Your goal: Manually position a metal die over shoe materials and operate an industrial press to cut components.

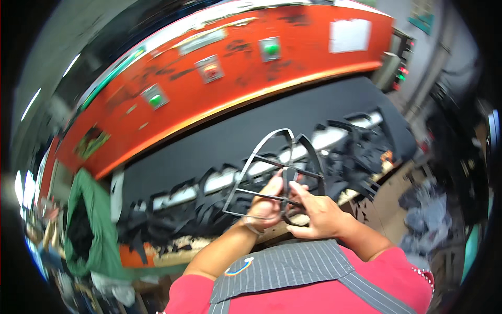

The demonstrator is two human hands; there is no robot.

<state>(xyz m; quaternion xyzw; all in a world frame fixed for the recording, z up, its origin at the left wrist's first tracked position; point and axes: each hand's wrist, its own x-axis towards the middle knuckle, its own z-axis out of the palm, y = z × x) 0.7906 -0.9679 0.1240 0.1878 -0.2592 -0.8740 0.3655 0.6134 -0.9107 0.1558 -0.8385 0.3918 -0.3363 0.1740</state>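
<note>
In front of my chest I hold a cutting die (234,189), a metal-strip frame with a curved outline and crossbars. My left hand (267,208) grips its lower middle part, fingers wrapped round the crossbars. My right hand (323,213) closes on its lower right side, thumb and fingers near the central bar. A small dark piece (289,179) shows inside the frame by the fingertips; I cannot make out whether it is loose. Some fingers are hidden behind the frame.
An orange machine beam (235,68) with green and red buttons spans the far side above a black sheet (219,141). Black scraps (178,222) lie along the near edge. A green sack (81,230) stands left; clear plastic bags (429,214) and cardboard (389,201) lie right.
</note>
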